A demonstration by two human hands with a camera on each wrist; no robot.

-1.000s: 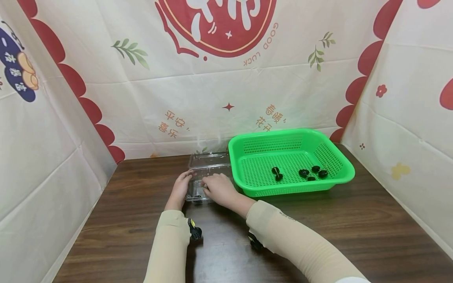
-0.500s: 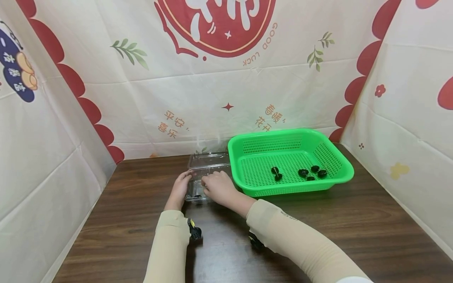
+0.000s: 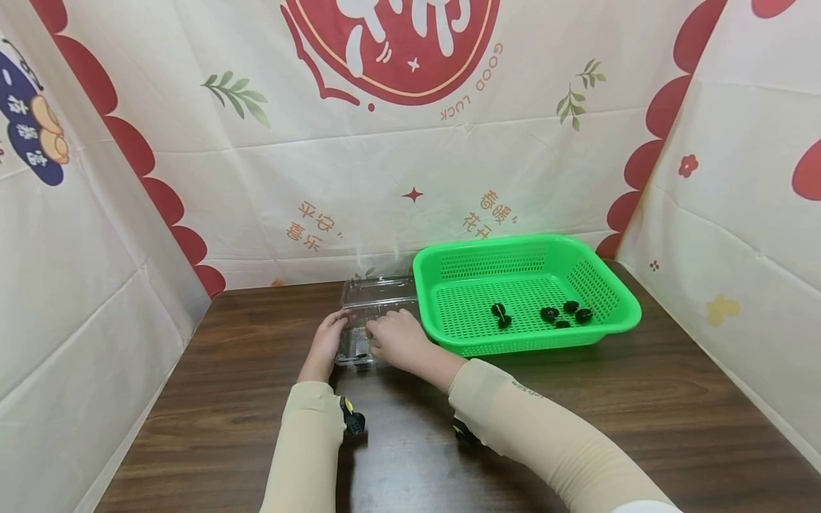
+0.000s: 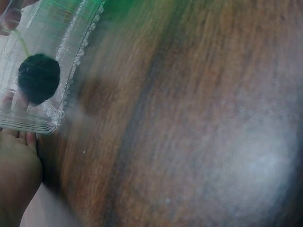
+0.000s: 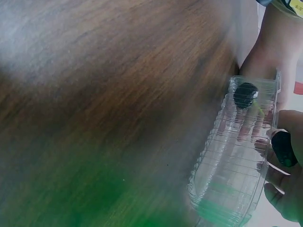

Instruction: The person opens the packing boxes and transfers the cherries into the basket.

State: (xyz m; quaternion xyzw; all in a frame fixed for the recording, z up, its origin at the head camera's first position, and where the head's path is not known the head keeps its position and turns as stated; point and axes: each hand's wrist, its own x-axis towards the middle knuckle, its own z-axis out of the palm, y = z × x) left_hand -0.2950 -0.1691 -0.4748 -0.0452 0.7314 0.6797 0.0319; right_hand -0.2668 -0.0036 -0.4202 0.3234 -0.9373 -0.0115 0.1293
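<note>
A clear hinged plastic box stands on the table with its lid folded back. My left hand grips the box at its left side; its fingers show through the plastic in the right wrist view. My right hand reaches over the box with curled fingers, pinching a black wheel. Inside the box's near end, another black wheel shows through the wall, with a thin yellowish axle running from it up to the right fingers. The right fingertips are largely hidden in the head view.
Right of the box, against it, stands a green perforated basket. It holds a joined wheel pair and several more black wheels. Printed cloth walls enclose the brown wooden table at the back and sides.
The right hand has shifted very slightly, still over the box. The dark wheel in the box's near end has moved a little. The left hand and basket stay as they were.
</note>
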